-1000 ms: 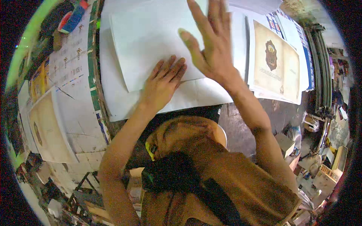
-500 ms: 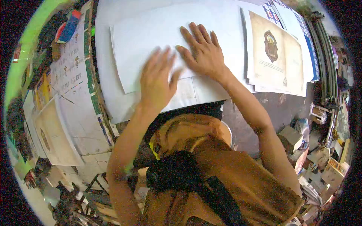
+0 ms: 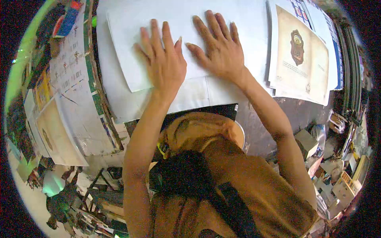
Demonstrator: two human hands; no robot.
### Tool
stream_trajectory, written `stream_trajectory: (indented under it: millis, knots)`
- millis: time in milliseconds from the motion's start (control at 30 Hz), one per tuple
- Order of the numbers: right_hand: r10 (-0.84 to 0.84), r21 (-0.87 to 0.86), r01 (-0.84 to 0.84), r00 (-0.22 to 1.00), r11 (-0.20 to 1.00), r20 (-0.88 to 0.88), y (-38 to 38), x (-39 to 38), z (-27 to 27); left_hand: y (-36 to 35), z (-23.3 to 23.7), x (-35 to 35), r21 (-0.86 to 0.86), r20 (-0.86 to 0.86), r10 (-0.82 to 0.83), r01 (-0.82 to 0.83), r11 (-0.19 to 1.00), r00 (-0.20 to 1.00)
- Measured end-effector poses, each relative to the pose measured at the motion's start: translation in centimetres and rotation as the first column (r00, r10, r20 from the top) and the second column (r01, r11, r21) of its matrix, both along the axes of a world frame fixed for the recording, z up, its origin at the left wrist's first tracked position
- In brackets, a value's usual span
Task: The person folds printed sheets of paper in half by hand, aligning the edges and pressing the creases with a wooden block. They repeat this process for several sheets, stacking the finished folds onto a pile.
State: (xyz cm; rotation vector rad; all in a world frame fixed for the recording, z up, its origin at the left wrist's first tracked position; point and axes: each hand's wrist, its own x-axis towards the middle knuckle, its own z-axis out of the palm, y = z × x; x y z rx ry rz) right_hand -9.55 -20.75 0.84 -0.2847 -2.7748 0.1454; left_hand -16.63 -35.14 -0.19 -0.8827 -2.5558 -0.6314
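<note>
Both palms face down over a blank white sheet of paper [image 3: 127,39], which lies on a larger white sheet [image 3: 178,99] covering the table. My left hand [image 3: 164,63] is spread over the paper's middle, its fingers apart and pointing away from me. Just to its right, my right hand [image 3: 222,51] lies flat with the fingers spread and the thumb towards the left hand. Neither hand holds anything. To the right of my right hand sits a stack of printed sheets [image 3: 299,51], the top one tan with a dark ornate clock-like picture.
On the left, a side surface bears large printed sheets [image 3: 67,79] and another tan printed page [image 3: 59,135]. A blue and red box [image 3: 67,22] lies at its far end. Boxes and scraps [image 3: 337,174] clutter the lower right. Long dark rolls or bars [image 3: 351,67] stand beyond the stack.
My left hand has moved further up the paper and its fingers have spread. My right hand stays flat on the sheet. The view has shifted slightly.
</note>
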Motion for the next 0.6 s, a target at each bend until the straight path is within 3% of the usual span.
stream_trajectory:
  millis: [67, 167, 200, 233, 300, 367, 433, 500, 533, 600]
  knots:
    - [0.027, -0.041, -0.024, 0.998, 0.999, 0.059, 0.4, -0.3, -0.1, 0.3, -1.2, -1.1, -0.038, 0.156, -0.045, 0.052, 0.998, 0.987]
    - [0.003, -0.050, -0.001, 0.999, 0.999, 0.032, 0.8, -0.1, -0.3, 0.2, 0.3, 0.0, -0.010, 0.038, 0.011, -0.010, 1.000, 0.999]
    - [0.058, -0.306, -0.056, 0.998, 0.950, -0.002, 1.1, 0.2, 0.6, 0.1, 0.3, 0.2, -0.015, -0.007, 0.034, -0.034, 0.999, 0.999]
    - [0.146, -0.394, -0.239, 0.957, 0.887, -0.251, 0.7, 0.6, 2.4, 0.0, 0.4, 0.4, -0.001, -0.028, 0.021, -0.021, 1.000, 0.999]
    - [0.215, -0.400, -0.626, 0.679, 0.669, -0.702, -0.7, 1.5, 7.3, -0.4, 0.3, 0.5, 0.029, -0.072, 0.020, -0.018, 0.999, 0.997]
    - [0.204, -0.333, -0.760, 0.515, 0.558, -0.833, -1.4, 1.5, 7.2, -0.4, 0.1, 0.4, -0.020, -0.070, 0.047, -0.049, 0.999, 0.996]
    - [0.278, -0.328, -0.706, 0.597, 0.628, -0.753, -1.3, 0.1, 2.8, 0.2, 0.0, 0.3, -0.058, -0.056, 0.039, -0.042, 0.997, 0.998]
    - [0.370, -0.401, -0.470, 0.878, 0.787, -0.304, -1.1, -0.6, -1.7, 0.1, 0.0, -0.1, -0.092, -0.025, 0.011, -0.013, 0.996, 1.000]
    - [0.441, -0.442, -0.519, 0.855, 0.732, -0.273, -1.2, -0.9, 0.2, 0.4, -0.2, -0.2, -0.146, -0.052, 0.051, -0.058, 0.988, 0.997]
    - [0.405, -0.452, -0.594, 0.796, 0.666, -0.451, -2.2, 0.4, 1.2, 0.2, -0.6, -0.1, -0.140, -0.027, 0.023, -0.026, 0.990, 0.999]
